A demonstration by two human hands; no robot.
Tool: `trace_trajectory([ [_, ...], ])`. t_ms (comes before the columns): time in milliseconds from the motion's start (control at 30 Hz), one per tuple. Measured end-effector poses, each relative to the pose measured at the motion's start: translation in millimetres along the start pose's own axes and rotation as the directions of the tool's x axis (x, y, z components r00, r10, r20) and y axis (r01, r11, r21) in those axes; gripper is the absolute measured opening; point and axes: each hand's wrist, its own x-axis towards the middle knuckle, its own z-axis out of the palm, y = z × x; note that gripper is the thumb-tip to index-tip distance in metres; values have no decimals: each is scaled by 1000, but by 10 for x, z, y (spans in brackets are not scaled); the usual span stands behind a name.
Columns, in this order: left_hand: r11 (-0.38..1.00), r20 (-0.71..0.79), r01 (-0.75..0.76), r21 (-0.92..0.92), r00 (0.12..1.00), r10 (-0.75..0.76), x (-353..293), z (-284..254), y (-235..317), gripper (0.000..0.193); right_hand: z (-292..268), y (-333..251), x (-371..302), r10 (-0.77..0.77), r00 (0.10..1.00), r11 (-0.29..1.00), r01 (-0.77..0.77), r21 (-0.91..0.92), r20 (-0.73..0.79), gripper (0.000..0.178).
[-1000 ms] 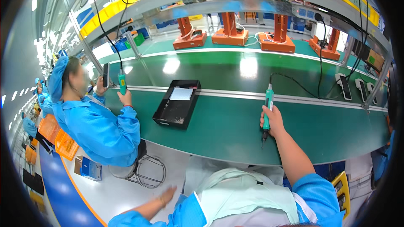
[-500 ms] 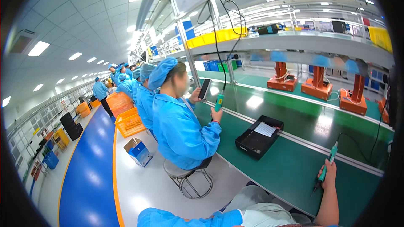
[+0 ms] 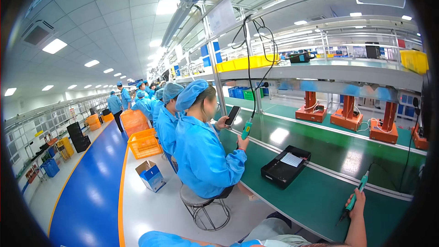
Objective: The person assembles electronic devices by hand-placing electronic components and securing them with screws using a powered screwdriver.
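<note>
My right hand (image 3: 357,202) grips a green electric screwdriver (image 3: 355,197) with its tip down on the green bench (image 3: 315,196) at the lower right; a black cable runs up from the tool. My left hand is out of view; only a blue sleeve (image 3: 183,240) shows at the bottom edge. A black tray (image 3: 286,167) with a white sheet on it lies on the bench, left of my right hand.
A co-worker in a blue coat and cap (image 3: 201,151) sits on a stool (image 3: 203,208) to my left, holding a phone and a green screwdriver. More workers sit beyond. Orange crates (image 3: 144,142) and a cardboard box (image 3: 150,175) stand on the floor. Orange fixtures (image 3: 345,116) line the far bench.
The view has swung further left and upward, toward the aisle and ceiling. My right hand, still on the screwdriver, now sits at the lower right edge; my left hand has dropped out of view.
</note>
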Motion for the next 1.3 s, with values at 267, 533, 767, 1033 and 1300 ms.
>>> trace_trajectory([
  [267, 996, 67, -78, 44, 995, 75, 149, 90, 46, 56, -53, 8, 22, 11, 1000, 1000, -11, 11, -27, 24],
  [533, 986, 169, -147, 77, 977, 132, 311, 296, 160, 54, -43, 1, 6, 26, 1000, 999, -25, 30, -18, 23],
  [767, 971, 300, -200, 134, 942, 153, 348, 388, 234, 53, 14, -1, -11, 16, 1000, 1000, -16, -10, -13, 24],
  [1033, 945, 444, -273, 180, 880, 170, 436, 543, 383, 51, -26, 5, -7, -5, 1000, 1000, 5, -15, -14, 26],
  [1300, 920, 569, -326, 216, 808, 153, 481, 672, 470, 49, 34, 8, -3, 4, 1000, 1000, -3, -20, 15, 27],
])
